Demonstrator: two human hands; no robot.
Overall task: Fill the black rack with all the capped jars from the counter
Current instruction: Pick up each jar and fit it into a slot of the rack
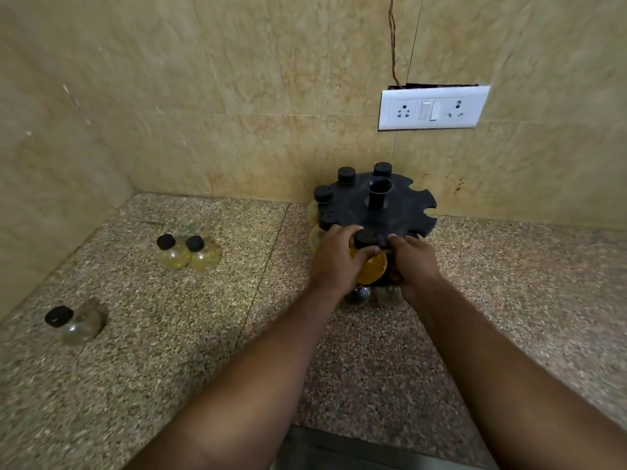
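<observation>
Holding yellow jar (371, 268) @ rack (403, 212) front edge | L hand (334, 257) + R hand (412, 262)

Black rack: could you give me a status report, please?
Left hand grips yellow jar at black rack slot. Right hand grips rack rim. Three jars on counter; nothing blocking.

One wide-angle view, from the person's head, looks forward and down over the worktop (169, 368) toward its far edge and the wall behind. It sits close above the near edge, and both forearms enter from the bottom. The left hand (334, 262) and right hand (415, 266), at a capped jar (371, 271) in the black rack (400, 212), fall just right of centre. The far-left corner shows. Straight edges look bent, probably lens distortion.
</observation>
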